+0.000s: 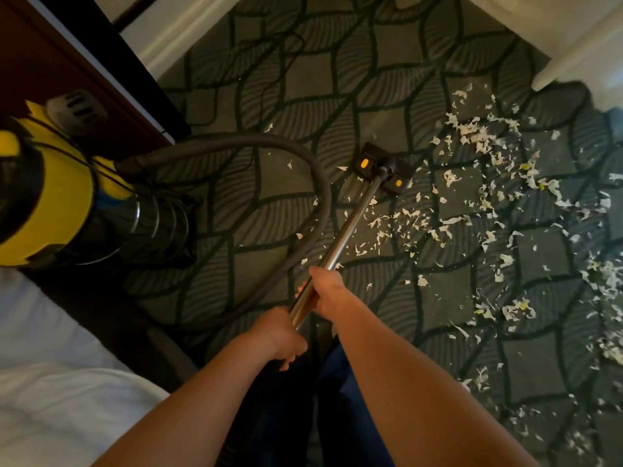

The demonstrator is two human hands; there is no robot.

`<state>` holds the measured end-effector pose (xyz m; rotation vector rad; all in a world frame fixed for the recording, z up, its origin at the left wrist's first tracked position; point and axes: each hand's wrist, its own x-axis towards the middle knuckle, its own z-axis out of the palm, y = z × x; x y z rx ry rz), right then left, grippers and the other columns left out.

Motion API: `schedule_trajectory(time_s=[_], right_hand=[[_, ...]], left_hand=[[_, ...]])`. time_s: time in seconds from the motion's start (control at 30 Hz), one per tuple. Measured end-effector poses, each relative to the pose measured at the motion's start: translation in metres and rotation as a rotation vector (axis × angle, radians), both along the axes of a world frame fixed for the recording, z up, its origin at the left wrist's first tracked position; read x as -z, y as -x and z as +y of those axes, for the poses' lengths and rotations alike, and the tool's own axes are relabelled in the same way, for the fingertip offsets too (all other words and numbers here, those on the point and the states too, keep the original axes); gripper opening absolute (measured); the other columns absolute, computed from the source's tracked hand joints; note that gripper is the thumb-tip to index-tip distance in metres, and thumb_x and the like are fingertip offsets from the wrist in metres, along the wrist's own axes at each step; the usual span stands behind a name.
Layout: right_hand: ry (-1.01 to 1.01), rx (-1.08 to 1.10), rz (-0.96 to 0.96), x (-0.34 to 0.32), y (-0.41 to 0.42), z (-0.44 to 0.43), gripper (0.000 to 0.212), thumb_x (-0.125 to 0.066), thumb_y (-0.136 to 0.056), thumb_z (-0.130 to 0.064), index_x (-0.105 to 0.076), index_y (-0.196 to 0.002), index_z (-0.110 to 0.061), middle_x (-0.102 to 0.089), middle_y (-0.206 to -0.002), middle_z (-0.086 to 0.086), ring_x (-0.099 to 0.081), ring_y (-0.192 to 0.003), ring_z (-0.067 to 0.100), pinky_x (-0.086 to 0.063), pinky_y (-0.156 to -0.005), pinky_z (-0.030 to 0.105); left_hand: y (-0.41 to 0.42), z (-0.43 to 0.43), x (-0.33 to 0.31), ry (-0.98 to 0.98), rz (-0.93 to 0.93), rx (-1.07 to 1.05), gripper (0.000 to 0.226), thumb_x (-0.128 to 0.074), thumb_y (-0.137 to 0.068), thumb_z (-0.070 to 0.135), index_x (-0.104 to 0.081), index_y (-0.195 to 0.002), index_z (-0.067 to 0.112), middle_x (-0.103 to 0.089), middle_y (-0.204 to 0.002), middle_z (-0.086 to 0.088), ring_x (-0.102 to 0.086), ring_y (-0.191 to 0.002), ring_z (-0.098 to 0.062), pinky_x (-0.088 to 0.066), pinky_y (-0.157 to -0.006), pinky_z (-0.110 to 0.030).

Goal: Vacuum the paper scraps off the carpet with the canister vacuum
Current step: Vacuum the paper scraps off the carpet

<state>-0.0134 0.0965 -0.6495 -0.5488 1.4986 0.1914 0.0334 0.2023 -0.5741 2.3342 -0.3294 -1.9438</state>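
A yellow and black canister vacuum [57, 197] stands on the patterned carpet [303, 79] at the left. Its grey hose [296, 156] loops over to a metal wand [350, 227]. My right hand [328, 291] grips the wand higher up, and my left hand [281, 335] grips it just below, nearer my body. The black floor head [382, 170] with two orange marks rests on the carpet at the centre. White paper scraps [488, 203] lie scattered thickly to the right of the head and thinly around it.
A dark wooden cabinet [67, 62] stands behind the vacuum at the upper left. White bedding [50, 382] fills the lower left. A white skirting and wall [573, 38] close off the upper right. A thin black cord [236, 62] trails across the far carpet.
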Motion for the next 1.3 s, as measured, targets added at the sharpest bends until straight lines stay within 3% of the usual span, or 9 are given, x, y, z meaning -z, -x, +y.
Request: schedule_trajectory(time_s=[0.1,0.27,0.4,0.53,0.63,0.87,1.0,1.17,1.3], right_hand=[[-0.01,0.046,-0.01,-0.002,0.003,0.019,0.023,-0.049,-0.101,-0.018,-0.048,-0.121,-0.008,-0.055,-0.084,0.009,-0.057,-0.075,0.02,-0.057,-0.074,0.037],[-0.01,0.076,-0.001,-0.004,0.006,0.043,0.025,-0.051,-0.1,-0.017,-0.052,-0.121,-0.005,-0.054,-0.075,0.008,-0.057,-0.067,0.02,-0.057,-0.066,0.039],[0.004,0.064,0.015,-0.003,0.004,0.056,0.02,-0.05,-0.1,-0.018,-0.055,-0.115,-0.006,-0.055,-0.076,0.008,-0.058,-0.07,0.021,-0.058,-0.081,0.044],[0.013,0.078,0.024,-0.004,-0.001,0.062,0.021,-0.049,-0.101,-0.017,-0.053,-0.117,-0.005,-0.053,-0.074,0.008,-0.057,-0.066,0.02,-0.056,-0.064,0.038],[0.013,0.087,0.027,-0.003,0.001,0.071,0.026,-0.052,-0.099,-0.018,-0.053,-0.122,-0.004,-0.056,-0.08,0.008,-0.059,-0.072,0.02,-0.057,-0.071,0.038],[-0.013,0.21,-0.003,-0.002,0.002,0.093,0.033,-0.058,-0.094,-0.018,-0.051,-0.123,-0.006,-0.057,-0.09,0.01,-0.062,-0.073,0.021,-0.056,-0.065,0.035],[-0.009,0.27,0.026,0.004,-0.009,0.097,0.031,-0.056,-0.096,-0.026,-0.054,-0.12,-0.007,-0.053,-0.081,0.007,-0.055,-0.068,0.018,-0.052,-0.062,0.032],[0.132,0.291,0.133,0.002,-0.011,0.104,0.032,-0.053,-0.095,-0.027,-0.055,-0.118,-0.005,-0.051,-0.068,0.004,-0.048,-0.055,0.014,-0.046,-0.052,0.028],[0.193,0.311,0.152,-0.009,-0.015,0.091,0.032,-0.052,-0.094,-0.028,-0.054,-0.117,-0.006,-0.05,-0.065,0.004,-0.047,-0.052,0.014,-0.045,-0.05,0.029]], left_hand=[[0.003,0.019,0.0,0.014,-0.009,-0.015,0.019,-0.063,-0.078,0.004,-0.057,-0.096,0.004,-0.056,-0.055,-0.009,-0.051,-0.039,-0.016,-0.047,-0.044,-0.026],[0.011,0.041,-0.007,0.055,-0.019,-0.063,0.015,-0.062,-0.082,0.006,-0.049,-0.079,0.014,-0.053,-0.054,-0.008,-0.047,-0.034,-0.013,-0.041,-0.036,-0.022],[0.011,0.052,-0.005,0.055,-0.019,-0.118,0.012,-0.067,-0.082,0.015,-0.056,-0.087,0.013,-0.056,-0.058,-0.006,-0.052,-0.04,-0.015,-0.044,-0.041,-0.024],[0.008,0.06,0.002,0.064,-0.013,-0.149,0.018,-0.073,-0.077,0.024,-0.059,-0.081,0.015,-0.058,-0.057,-0.005,-0.054,-0.045,-0.019,-0.047,-0.045,-0.026],[0.006,0.07,0.003,0.059,-0.035,-0.107,0.018,-0.074,-0.077,0.024,-0.059,-0.082,0.015,-0.059,-0.058,-0.004,-0.056,-0.044,-0.018,-0.049,-0.046,-0.026],[-0.001,0.092,0.004,0.066,-0.081,-0.031,0.015,-0.063,-0.083,0.018,-0.049,-0.081,0.018,-0.06,-0.066,-0.005,-0.057,-0.046,-0.017,-0.051,-0.049,-0.028],[-0.003,0.097,0.009,0.108,-0.078,-0.042,0.014,-0.061,-0.086,0.017,-0.048,-0.08,0.019,-0.058,-0.065,-0.003,-0.055,-0.045,-0.015,-0.048,-0.046,-0.025],[0.004,0.1,0.01,0.128,-0.075,-0.045,0.011,-0.061,-0.082,0.018,-0.055,-0.091,0.016,-0.064,-0.069,-0.005,-0.063,-0.05,-0.022,-0.057,-0.051,-0.035],[0.0,0.092,0.003,0.17,-0.064,-0.047,0.014,-0.06,-0.083,0.018,-0.056,-0.095,0.014,-0.065,-0.072,-0.007,-0.063,-0.051,-0.022,-0.054,-0.046,-0.029]])
